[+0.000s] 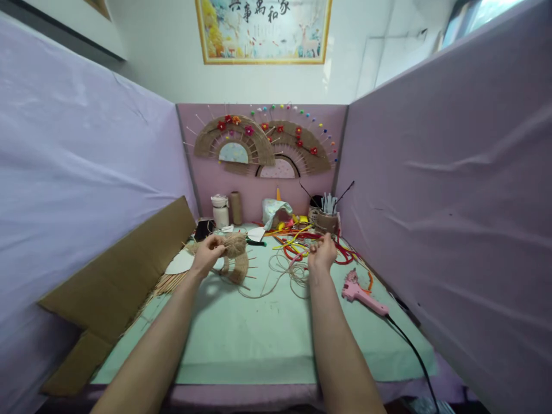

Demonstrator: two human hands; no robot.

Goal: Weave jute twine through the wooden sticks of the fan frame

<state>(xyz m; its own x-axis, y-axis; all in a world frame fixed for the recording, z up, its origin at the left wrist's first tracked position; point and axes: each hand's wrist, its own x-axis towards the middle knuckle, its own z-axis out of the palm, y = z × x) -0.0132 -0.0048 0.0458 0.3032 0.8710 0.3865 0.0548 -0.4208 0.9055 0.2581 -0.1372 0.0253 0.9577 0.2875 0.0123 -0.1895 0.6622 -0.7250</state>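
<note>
Currently left hand (210, 253) gripping twine ball (235, 245); right hand (323, 252) curled, contents unclear, near loose twine (298, 275).

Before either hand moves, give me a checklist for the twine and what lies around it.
1. Twine bundle in hand: ok, the left hand grips it.
2. Loose twine untangled: not ok, its loops cross on the table.
3. Right hand holding a strand: cannot tell, too small.
4. Woven piece fully in view: not ok, partly hidden.
5. Glue gun apart from both hands: ok.
6. Glue gun cool: cannot tell.
</note>
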